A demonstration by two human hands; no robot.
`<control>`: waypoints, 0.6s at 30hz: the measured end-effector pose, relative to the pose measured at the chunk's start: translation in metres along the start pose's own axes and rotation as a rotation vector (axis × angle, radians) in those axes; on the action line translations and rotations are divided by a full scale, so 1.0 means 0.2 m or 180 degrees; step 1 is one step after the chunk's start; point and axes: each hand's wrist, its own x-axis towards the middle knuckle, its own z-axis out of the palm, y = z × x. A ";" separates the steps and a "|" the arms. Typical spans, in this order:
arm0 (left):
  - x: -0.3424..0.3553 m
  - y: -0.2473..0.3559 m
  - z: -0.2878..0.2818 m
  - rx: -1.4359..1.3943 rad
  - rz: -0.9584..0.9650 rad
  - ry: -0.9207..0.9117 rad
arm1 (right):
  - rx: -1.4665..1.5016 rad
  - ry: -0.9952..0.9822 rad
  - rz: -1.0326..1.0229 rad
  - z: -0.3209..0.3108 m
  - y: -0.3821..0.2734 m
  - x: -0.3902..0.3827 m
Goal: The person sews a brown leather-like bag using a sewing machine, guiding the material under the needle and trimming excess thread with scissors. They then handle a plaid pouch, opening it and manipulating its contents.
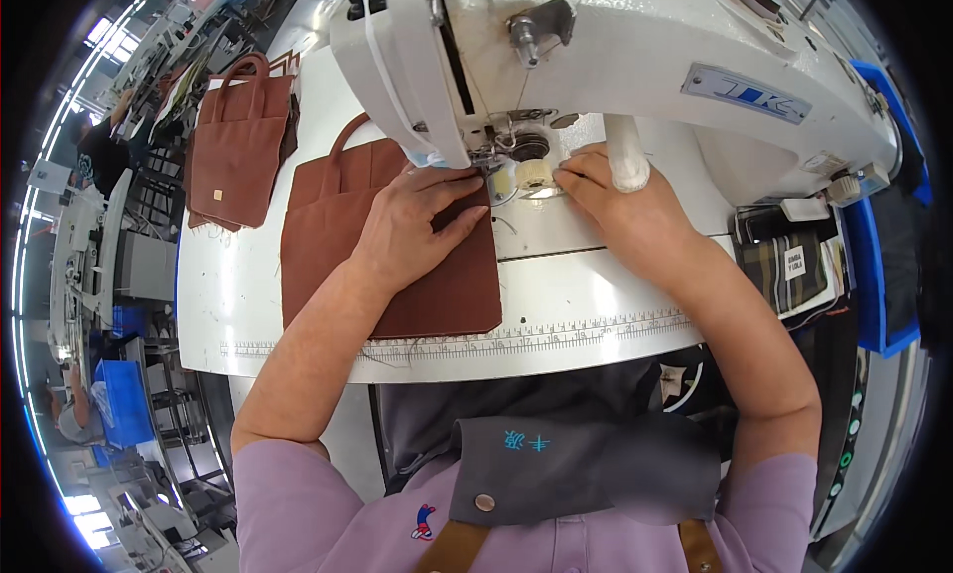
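A reddish-brown bag panel (397,275) with a handle loop (342,151) lies flat on the white sewing table, its upper right edge beside the needle area. My left hand (412,225) rests on this panel, fingers stretched toward the presser foot and thumb spread apart. Above it stands the head of a white sewing machine (635,47). To the right of the needle is a pale round roller (534,176). My right hand (625,206) is beside that roller, partly behind a white lever (625,156). Its fingers are bent with their tips close together; what they hold, if anything, is hidden.
More brown bag pieces (238,156) with handles are stacked at the table's far left. A ruler strip (556,333) runs along the near edge. Folded dark checked fabric (794,265) and a blue bin (874,275) are at right. Other workstations fill the left background.
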 end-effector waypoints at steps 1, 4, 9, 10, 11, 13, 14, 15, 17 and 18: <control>0.00 0.00 0.00 -0.0056 -0.0020 -0.0013 | -0.0035 -0.0022 -0.0020 0.03 0.01 0.00; -0.01 -0.01 -0.03 -0.0100 0.0043 -0.0115 | -0.0225 -0.0159 -0.0131 0.03 0.01 0.05; -0.02 0.00 -0.03 -0.0100 0.0098 -0.0150 | 0.0047 -0.0073 -0.0018 0.04 0.03 0.10; -0.03 0.01 -0.03 -0.0109 0.0049 -0.0138 | 0.0234 -0.0103 0.0033 0.04 0.02 0.12; -0.04 0.02 -0.03 -0.0119 -0.0001 -0.0124 | 0.0420 -0.0133 0.0083 0.04 0.01 0.14; -0.05 0.03 -0.03 -0.0049 0.0012 -0.0159 | 0.0836 -0.0219 0.0186 0.08 -0.03 0.14; -0.05 0.03 -0.03 -0.0013 0.0014 -0.0174 | 0.1044 -0.0264 0.0235 0.09 -0.04 0.14; -0.05 0.03 -0.03 -0.0063 -0.0014 -0.0164 | 0.1016 -0.0342 0.0189 0.08 -0.06 0.14; -0.05 0.03 -0.03 -0.0137 -0.0077 -0.0182 | 0.0995 -0.0475 0.0111 0.10 -0.08 0.14; -0.06 0.03 -0.03 -0.0122 -0.0071 -0.0201 | 0.1021 -0.0611 0.0169 0.09 -0.10 0.15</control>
